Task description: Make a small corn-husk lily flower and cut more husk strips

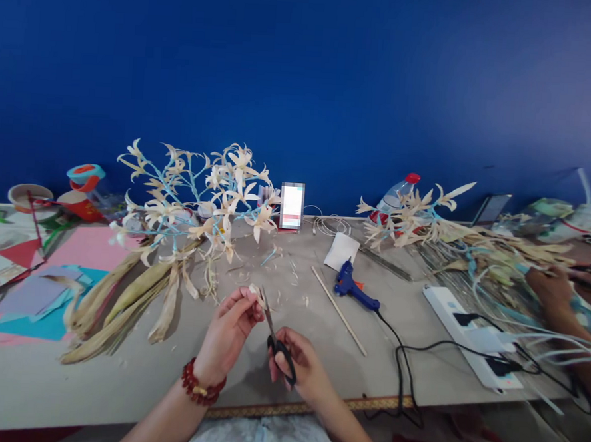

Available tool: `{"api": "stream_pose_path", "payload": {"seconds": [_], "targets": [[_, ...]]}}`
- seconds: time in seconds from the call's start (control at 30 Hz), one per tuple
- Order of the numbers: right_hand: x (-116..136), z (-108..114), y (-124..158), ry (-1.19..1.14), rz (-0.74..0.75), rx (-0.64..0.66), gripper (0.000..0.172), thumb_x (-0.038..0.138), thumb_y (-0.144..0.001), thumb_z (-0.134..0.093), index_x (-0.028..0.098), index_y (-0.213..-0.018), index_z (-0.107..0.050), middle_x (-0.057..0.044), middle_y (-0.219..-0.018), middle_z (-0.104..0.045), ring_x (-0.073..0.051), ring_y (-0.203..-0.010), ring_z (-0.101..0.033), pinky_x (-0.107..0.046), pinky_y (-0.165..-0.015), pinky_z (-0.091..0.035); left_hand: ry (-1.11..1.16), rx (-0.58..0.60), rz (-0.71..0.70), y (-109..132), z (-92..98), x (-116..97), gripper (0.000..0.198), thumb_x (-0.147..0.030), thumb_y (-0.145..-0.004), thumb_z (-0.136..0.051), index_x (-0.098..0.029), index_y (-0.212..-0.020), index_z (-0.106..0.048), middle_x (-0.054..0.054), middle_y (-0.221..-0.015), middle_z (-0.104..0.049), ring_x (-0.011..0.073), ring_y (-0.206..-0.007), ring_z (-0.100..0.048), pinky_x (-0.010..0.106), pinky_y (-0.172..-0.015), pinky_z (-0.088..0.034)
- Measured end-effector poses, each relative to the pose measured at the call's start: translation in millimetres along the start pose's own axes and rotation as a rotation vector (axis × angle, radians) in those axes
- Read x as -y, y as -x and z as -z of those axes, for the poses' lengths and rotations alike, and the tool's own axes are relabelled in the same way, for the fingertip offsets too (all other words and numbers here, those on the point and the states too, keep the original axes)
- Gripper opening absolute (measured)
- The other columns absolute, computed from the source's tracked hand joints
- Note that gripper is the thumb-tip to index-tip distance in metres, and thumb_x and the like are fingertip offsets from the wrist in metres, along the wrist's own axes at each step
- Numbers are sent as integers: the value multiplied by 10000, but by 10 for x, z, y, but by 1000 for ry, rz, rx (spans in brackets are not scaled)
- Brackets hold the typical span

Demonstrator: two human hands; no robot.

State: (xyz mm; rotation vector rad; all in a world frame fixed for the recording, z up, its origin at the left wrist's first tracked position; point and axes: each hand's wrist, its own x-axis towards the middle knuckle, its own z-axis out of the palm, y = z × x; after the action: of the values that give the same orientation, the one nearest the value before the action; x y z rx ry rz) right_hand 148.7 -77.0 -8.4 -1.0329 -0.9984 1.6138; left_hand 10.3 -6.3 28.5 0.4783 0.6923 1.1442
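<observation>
My left hand (236, 321), with a red beaded bracelet on its wrist, pinches a small pale piece of dried husk (254, 290) between thumb and fingers. Black-handled scissors (282, 357) are in my right hand (294, 364), fingers through the loops. Their blades point up and away from me, right beside the pale piece; whether they touch it I cannot tell. Small pale scraps (279, 297) lie scattered on the table (327, 363) beyond my hands. Behind stands a spray of cream husk flowers (237, 194) on light-blue stems.
At left are dried corn husks (135, 304) and coloured paper (29, 311). To the right lie a thin stick (340, 310), a blue glue gun (356, 286) and a corded power strip (468, 338). Another person's hand (551, 293) works at the far right. A phone (292, 206) stands by the wall.
</observation>
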Motion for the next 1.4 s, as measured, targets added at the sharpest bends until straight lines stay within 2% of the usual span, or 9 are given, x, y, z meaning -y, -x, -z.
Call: {"api": "stream_pose_path", "payload": {"seconds": [0.47, 0.67, 0.8, 0.9, 1.03, 1.17, 1.23, 1.33, 1.4], "targets": [[-30, 14, -11, 9, -17, -33, 533, 674, -640, -685, 202, -672, -441, 73, -453, -509, -43, -341, -360, -166, -336, -246, -35, 13, 20, 3, 25, 0, 103, -218, -757, -710, -146, -761, -636, -2, -678, -606, 95, -618, -549, 232, -629, -464], [-56, 55, -20, 47, -22, -113, 459, 558, -681, -717, 215, -624, -416, 99, -428, -432, -62, -352, -400, -183, -377, -290, -86, 2, -7, 4, 27, -50, 127, -237, -739, -722, -153, -731, -627, -12, -661, -592, 98, -600, -533, 245, -624, -447], [39, 37, -45, 12, 96, -215, 374, 435, -649, -788, 209, -751, -508, 28, -655, -583, -106, -537, -516, -202, -459, -380, -103, 16, -10, 53, 14, -58, 120, -220, -736, -724, -162, -721, -619, -16, -651, -582, 102, -603, -524, 254, -641, -440], [142, -50, -104, -65, 184, -293, 408, 390, -618, -817, 220, -872, -547, -3, -799, -620, -116, -572, -510, -210, -451, -392, -100, 21, 8, 112, -21, -21, 117, -214, -735, -725, -168, -715, -619, -24, -634, -567, 105, -611, -522, 255, -665, -442], [249, -184, -190, -147, 200, -327, 382, 348, -620, -816, 221, -836, -527, 34, -745, -597, -76, -478, -451, -201, -434, -391, -117, 24, 26, 186, -54, 54, 122, -217, -731, -733, -168, -722, -622, -22, -648, -575, 102, -614, -509, 243, -659, -429], [326, -193, -226, -133, 233, -325, 335, 299, -630, -800, 214, -791, -519, 52, -688, -577, -70, -496, -455, -181, -454, -382, -183, 82, 30, 240, 22, 73, 150, -271, -793, -679, -167, -708, -612, -12, -642, -557, 111, -609, -479, 243, -635, -404], [365, -148, -226, -104, 215, -268, 329, 268, -619, -796, 213, -775, -512, 51, -679, -581, -78, -526, -475, -183, -481, -388, -263, 41, -70, 254, 81, 26, 168, -316, -828, -637, -174, -737, -633, -10, -632, -537, 120, -601, -463, 243, -621, -391], [420, -70, -224, -63, 159, -148, 318, 233, -606, -778, 212, -754, -496, 47, -682, -592, -88, -560, -493, -193, -513, -394, -467, -96, -380, 246, 121, -121, 149, -276, -765, -709, -208, -897, -695, 24, -813, -612, 152, -741, -520, 243, -714, -402], [450, -28, -230, -39, 142, -90, 308, 221, -604, -766, 211, -759, -500, 50, -688, -589, -87, -565, -488, -196, -522, -388, -690, 33, -442, 222, 100, -237, 218, -223, -712, -751, -197, -927, -728, 75, -966, -632, 206, -898, -543, 272, -840, -390]]}}
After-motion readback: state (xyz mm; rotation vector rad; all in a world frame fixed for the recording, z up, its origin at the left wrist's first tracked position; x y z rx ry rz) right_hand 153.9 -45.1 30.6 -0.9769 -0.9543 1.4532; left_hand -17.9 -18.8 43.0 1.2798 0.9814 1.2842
